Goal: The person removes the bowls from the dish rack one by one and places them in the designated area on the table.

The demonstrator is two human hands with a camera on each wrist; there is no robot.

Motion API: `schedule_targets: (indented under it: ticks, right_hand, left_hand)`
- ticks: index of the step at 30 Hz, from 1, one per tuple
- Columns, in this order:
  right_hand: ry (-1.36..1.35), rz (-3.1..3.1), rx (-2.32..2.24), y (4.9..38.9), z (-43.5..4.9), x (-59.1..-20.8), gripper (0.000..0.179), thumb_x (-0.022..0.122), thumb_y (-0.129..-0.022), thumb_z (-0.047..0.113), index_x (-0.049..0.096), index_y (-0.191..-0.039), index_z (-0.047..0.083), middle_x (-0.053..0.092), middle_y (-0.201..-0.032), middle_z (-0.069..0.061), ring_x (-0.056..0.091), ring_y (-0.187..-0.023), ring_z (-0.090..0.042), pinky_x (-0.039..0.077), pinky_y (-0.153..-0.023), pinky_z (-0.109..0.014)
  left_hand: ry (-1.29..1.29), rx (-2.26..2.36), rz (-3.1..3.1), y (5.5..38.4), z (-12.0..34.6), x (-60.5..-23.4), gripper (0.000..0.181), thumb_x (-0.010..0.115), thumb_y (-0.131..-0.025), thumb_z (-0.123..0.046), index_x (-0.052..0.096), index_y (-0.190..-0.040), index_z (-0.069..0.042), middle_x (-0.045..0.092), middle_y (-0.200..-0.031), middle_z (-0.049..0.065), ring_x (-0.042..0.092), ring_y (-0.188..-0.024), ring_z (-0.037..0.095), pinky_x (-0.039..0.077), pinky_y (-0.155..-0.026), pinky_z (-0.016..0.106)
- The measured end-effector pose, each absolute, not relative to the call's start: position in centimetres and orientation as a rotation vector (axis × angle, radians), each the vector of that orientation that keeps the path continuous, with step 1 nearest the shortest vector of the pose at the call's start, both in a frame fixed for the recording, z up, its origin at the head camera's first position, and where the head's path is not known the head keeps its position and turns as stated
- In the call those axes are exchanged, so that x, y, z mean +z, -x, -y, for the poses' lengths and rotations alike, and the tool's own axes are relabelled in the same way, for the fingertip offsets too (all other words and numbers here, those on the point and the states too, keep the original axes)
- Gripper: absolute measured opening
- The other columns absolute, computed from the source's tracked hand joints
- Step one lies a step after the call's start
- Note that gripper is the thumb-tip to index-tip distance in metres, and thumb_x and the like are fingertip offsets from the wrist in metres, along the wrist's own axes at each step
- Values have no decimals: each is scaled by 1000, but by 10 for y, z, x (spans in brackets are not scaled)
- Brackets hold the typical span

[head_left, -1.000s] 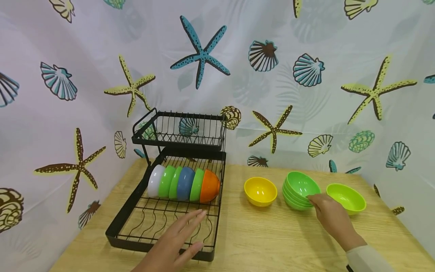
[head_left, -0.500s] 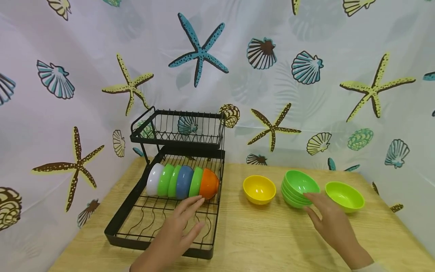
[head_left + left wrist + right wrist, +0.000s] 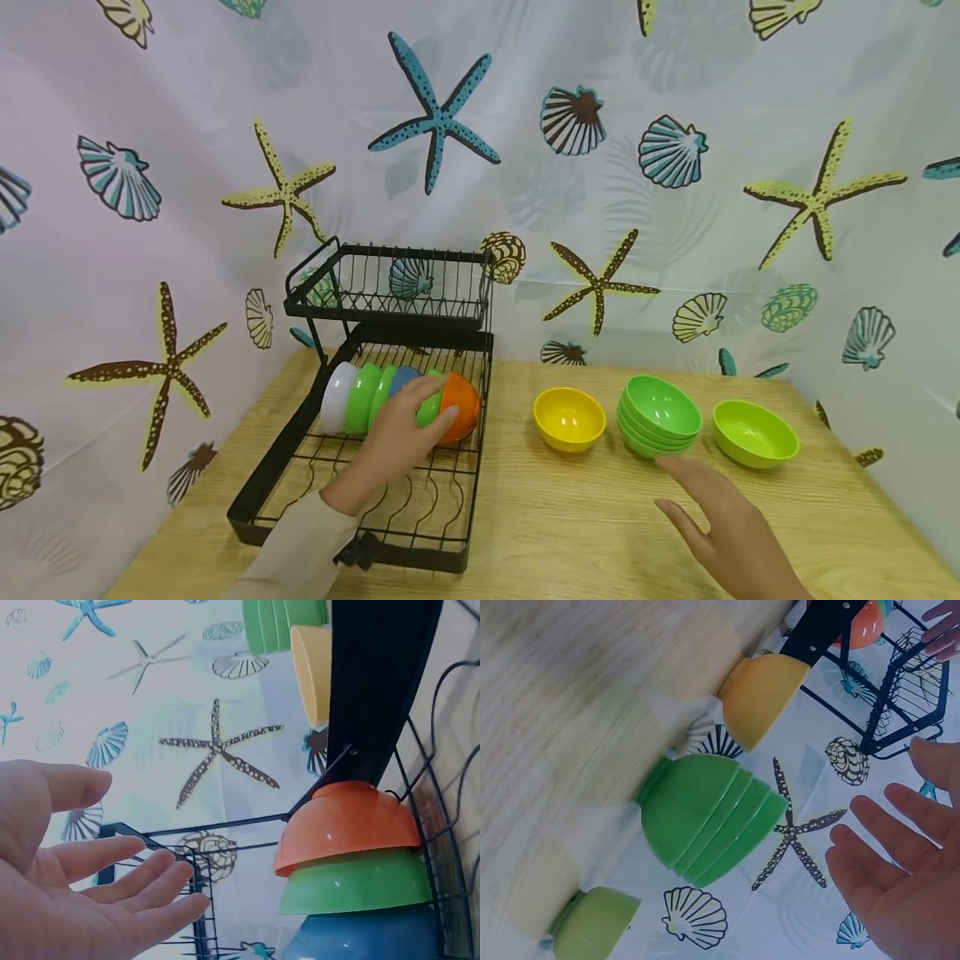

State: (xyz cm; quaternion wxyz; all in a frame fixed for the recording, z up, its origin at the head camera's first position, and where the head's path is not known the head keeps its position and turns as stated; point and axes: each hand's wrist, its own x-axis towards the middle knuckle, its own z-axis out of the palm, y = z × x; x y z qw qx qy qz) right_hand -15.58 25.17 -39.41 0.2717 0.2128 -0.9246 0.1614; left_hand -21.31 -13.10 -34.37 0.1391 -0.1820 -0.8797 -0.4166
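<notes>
Head view: left hand (image 3: 401, 435) over the rack (image 3: 431, 557), fingers extended, thumb apart, nothing held; left wrist view shows a gap between it and the row of bowls (image 3: 363, 400) lying on edge in the rack. Right hand (image 3: 726, 527): fingers and thumb spread, holding nothing, clear of the green stack (image 3: 660, 408). Stack sits toward the back edge of the wooden table (image 3: 562, 517), between yellow bowl (image 3: 570, 421) and lime bowl (image 3: 753, 446), the latter nearer the right edge. Rack occupies the left side. Shell-and-starfish cloth (image 3: 517, 200) hangs behind.

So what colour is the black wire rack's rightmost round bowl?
Orange: that bowl shows best in the left wrist view.
</notes>
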Motion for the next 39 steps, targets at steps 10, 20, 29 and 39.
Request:
schedule_targets:
  ticks: [10,20,29,39]
  right_hand:
    - [-605,2502,426,142,-245,-398,55,80,-77,16,60,-128,14,63,-122,-2,60,-107,-24,52,-83,-46]
    - [-699,2396,412,141,-246,-408,59,82,-74,15,60,-129,18,62,-122,2,57,-107,-18,26,-98,-1]
    - [-733,2393,411,141,-247,-412,62,83,-72,15,60,-130,19,62,-123,2,56,-108,-17,25,-100,0]
    - [-732,2460,384,140,-245,-413,59,83,-73,17,61,-128,19,62,-122,2,58,-108,-18,46,-93,-16]
  left_hand:
    - [405,-1085,2778,248,124,-344,55,61,-94,-22,44,-140,4,43,-142,25,40,-131,41,37,-106,55]
    - [369,-1008,2887,257,118,-349,57,62,-95,-18,41,-140,8,52,-135,23,59,-111,36,54,-86,45]
    - [300,-987,2907,265,118,-357,33,66,-91,-12,61,-119,5,66,-103,23,66,-86,31,55,-65,35]
    - [193,-1204,2778,279,124,-374,37,71,-86,-6,63,-120,7,69,-105,20,66,-96,31,58,-77,40]
